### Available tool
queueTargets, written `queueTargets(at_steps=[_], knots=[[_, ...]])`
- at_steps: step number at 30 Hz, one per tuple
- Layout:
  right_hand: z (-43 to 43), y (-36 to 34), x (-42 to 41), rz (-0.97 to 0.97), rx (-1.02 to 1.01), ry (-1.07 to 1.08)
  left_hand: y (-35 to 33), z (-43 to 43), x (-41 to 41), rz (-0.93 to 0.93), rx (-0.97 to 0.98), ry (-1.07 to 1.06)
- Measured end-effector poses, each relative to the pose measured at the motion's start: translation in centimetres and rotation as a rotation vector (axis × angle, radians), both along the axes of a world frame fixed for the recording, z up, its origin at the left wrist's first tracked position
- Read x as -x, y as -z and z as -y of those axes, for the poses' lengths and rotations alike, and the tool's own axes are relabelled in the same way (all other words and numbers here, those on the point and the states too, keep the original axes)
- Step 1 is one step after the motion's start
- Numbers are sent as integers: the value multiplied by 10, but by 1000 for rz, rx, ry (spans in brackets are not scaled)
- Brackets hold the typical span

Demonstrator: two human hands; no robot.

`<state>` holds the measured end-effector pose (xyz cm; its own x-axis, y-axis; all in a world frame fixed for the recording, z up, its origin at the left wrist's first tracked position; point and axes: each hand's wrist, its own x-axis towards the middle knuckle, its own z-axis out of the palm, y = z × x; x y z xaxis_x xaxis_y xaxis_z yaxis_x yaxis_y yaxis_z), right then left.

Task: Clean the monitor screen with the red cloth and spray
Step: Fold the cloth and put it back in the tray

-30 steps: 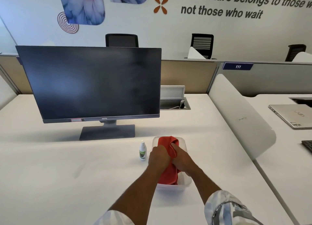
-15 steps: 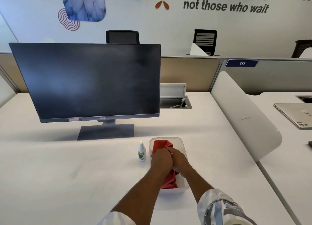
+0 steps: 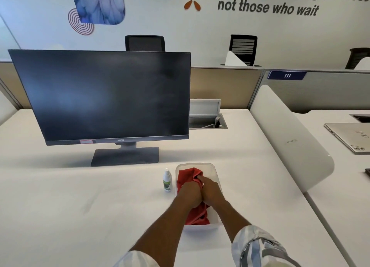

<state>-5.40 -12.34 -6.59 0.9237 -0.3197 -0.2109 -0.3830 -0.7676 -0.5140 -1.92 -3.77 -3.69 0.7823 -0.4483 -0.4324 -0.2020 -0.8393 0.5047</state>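
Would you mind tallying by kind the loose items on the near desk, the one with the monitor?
Monitor: 1
Spray bottle: 1
Red cloth: 1, both hands on it (left hand, right hand)
Clear plastic container: 1, holding the cloth
Total: 4

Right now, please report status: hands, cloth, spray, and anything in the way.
Both hands, left hand and right hand, on red cloth inside clear tub. Spray bottle upright, untouched, left of tub. Monitor not yet wiped. Path to screen unobstructed.
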Motion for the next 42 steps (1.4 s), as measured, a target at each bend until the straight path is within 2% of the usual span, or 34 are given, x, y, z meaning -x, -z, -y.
queueTargets(at_steps=[4,7,9,11,13,17,21,28,32,42], knots=[[1,-20,-8,-13,-11,24,-18,-8,-6,51,55,22],[-7,-50,-14,121,-53,129,-32,-16,-8,176,132,-15],[-12,-69,-22,176,-112,201,-40,-24,-11,330,109,-84],[-20,-82,-30,220,-168,190,-49,-34,-11,432,218,-202],[-32,-91,-36,224,-201,124,-52,-45,-15,457,330,-326],[-60,-94,-44,158,-248,37,-46,-72,-27,359,374,-434],[-80,-86,-48,135,-191,-25,-35,-91,-36,258,355,-375],[-94,-83,-55,75,-78,-44,-20,-101,-43,253,320,-271],[-90,-97,-64,48,-40,-27,-21,-98,-53,279,377,-259],[-48,-136,-65,378,-50,156,-65,-59,-68,441,550,-189]])
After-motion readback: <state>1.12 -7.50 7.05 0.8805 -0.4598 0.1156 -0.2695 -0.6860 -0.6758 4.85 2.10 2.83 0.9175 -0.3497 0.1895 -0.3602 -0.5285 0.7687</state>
